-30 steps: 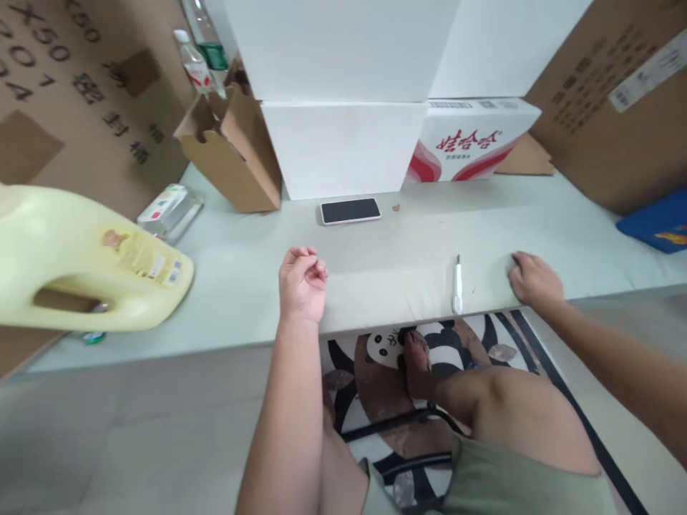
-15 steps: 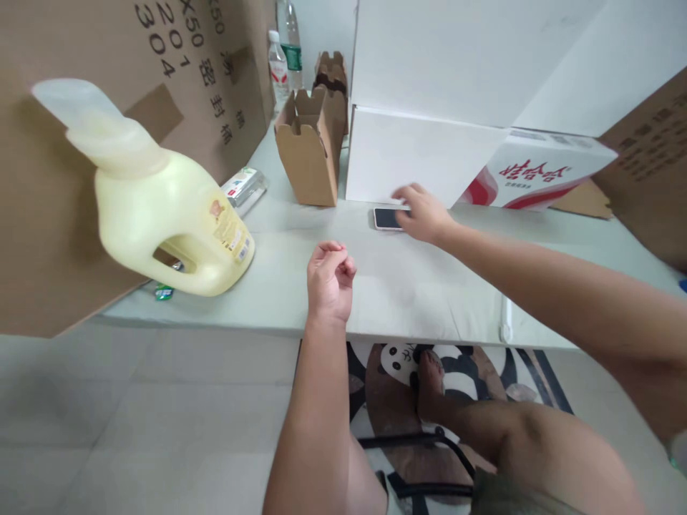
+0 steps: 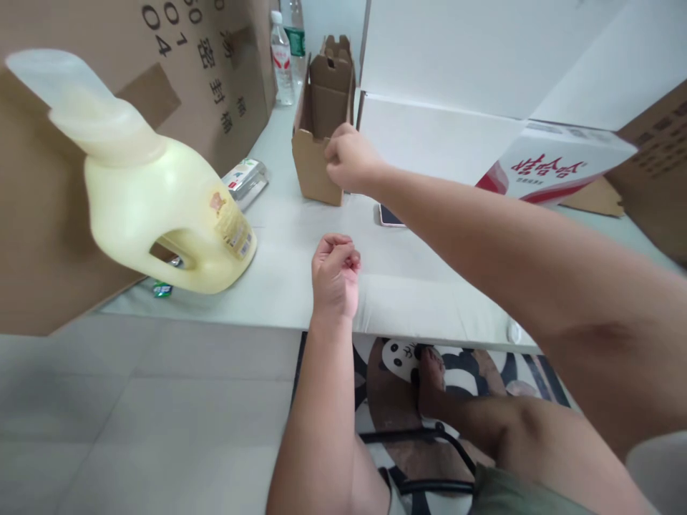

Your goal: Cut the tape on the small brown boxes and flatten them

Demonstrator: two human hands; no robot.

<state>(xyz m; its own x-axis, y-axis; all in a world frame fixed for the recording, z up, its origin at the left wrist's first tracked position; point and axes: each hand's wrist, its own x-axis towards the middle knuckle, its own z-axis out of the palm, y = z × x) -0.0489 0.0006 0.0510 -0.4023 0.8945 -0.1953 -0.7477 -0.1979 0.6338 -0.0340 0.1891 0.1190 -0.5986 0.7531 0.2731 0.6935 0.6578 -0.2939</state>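
Note:
My right hand (image 3: 351, 159) reaches across to the tall open cardboard box (image 3: 319, 172), its fingers pinched at the box's front right rim. The box stands with its open top showing its brown inside. My left hand (image 3: 335, 275) hovers over the near part of the table, palm side up and fingers curled closed, with nothing visible in them. A smartphone (image 3: 391, 217) lies below my right forearm, which covers part of it.
On the left stands a big pale-yellow jug (image 3: 172, 214) against a large carton (image 3: 54, 286). Plastic bottles (image 3: 283, 64) are at the back. A white panel (image 3: 424, 136) and a red-white box (image 3: 558, 168) line the far side. A flat clear pack (image 3: 247, 182) lies near the jug.
My right hand has moved left from beside the phone to the cardboard box. The box's open inside now faces me more. The left hand stays curled nearly in place; the view has shifted slightly.

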